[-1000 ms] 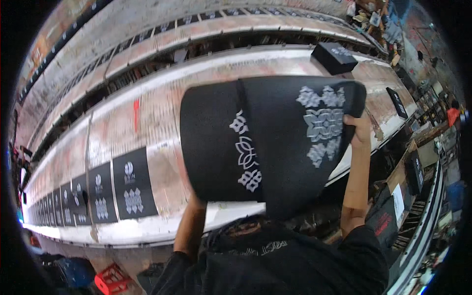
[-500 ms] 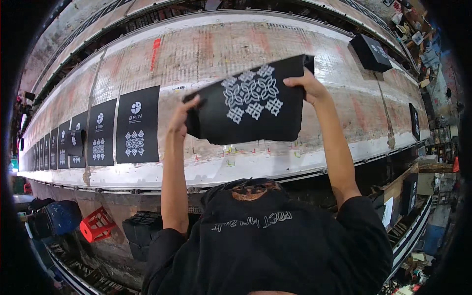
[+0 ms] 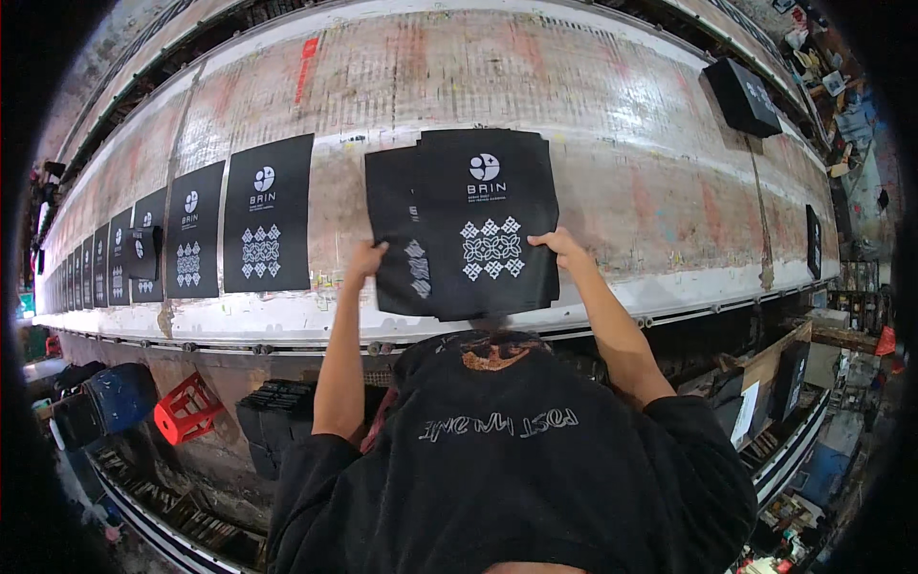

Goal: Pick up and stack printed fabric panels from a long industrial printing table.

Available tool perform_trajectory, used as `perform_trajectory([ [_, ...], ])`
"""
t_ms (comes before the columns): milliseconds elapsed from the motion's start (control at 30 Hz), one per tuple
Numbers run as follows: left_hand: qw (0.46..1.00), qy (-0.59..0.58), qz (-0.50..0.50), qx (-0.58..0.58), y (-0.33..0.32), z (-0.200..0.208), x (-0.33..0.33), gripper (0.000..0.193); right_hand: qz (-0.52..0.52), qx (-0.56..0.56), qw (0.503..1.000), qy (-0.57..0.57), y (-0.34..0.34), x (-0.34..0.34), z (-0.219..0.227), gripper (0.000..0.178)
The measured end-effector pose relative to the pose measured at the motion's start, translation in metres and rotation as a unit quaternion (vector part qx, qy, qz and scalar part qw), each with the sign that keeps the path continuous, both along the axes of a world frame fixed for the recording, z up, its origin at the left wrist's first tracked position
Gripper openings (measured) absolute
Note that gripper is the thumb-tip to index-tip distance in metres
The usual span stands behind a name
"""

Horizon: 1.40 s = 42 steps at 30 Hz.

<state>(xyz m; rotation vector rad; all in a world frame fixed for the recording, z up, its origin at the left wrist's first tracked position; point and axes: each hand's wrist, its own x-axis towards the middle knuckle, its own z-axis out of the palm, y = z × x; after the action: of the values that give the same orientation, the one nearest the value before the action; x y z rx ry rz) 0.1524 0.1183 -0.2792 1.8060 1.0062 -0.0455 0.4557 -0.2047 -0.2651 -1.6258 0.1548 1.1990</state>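
Overlapping black sheets (image 3: 526,287), bent up in the air half a second earlier, had opened out and spread above the desk (image 3: 650,191). The left hand (image 3: 365,258) was clamped on the left edge of the lower sheet (image 3: 394,201), thumb uppermost; the right hand (image 3: 566,249) pinched the right edge of the upper sheet (image 3: 440,201), which bore a white emblem above a white floral pattern. Both sheets lay between these hands; whether they fully touched the surface could not be told. Left of the left hand lay a printed sheet (image 3: 294,215), nearest of a row, with a folded black piece (image 3: 145,251) farther along. Beyond that hand was a red strip (image 3: 306,72); well beyond the right hand, rightward, sat a black box (image 3: 741,96).
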Motion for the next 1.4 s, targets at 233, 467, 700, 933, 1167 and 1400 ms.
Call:
perform_trajectory([
  [233, 0.965, -0.162, 0.062, -0.195, 0.058, 0.208, 0.053, 0.038, 0.008, -0.045, 0.999, -0.009, -0.008, -0.007, -0.012, 0.037],
  [467, 0.856, -0.374, 0.167, -0.317, -0.008, 0.273, 0.170, 0.038, 0.011, 0.055, 0.998, 0.004, -0.009, -0.010, -0.001, 0.035],
  [700, 0.902, -0.322, 0.185, -0.218, -0.006, 0.094, 0.128, 0.051, -0.050, 0.068, 0.996, -0.030, -0.008, -0.024, -0.004, 0.037],
  [933, 0.959, -0.149, 0.104, -0.219, -0.079, 0.002, 0.087, 0.026, -0.066, 0.104, 0.984, 0.125, -0.023, -0.015, -0.018, 0.036],
  [1167, 0.979, -0.023, -0.139, 0.145, -0.072, 0.008, 0.084, 0.031, -0.094, 0.173, 0.954, 0.225, -0.042, -0.005, -0.029, 0.055],
  [1400, 0.985, 0.043, 0.003, -0.170, -0.056, -0.024, 0.077, 0.029, -0.121, 0.252, 0.944, 0.177, -0.034, -0.012, 0.005, 0.069],
])
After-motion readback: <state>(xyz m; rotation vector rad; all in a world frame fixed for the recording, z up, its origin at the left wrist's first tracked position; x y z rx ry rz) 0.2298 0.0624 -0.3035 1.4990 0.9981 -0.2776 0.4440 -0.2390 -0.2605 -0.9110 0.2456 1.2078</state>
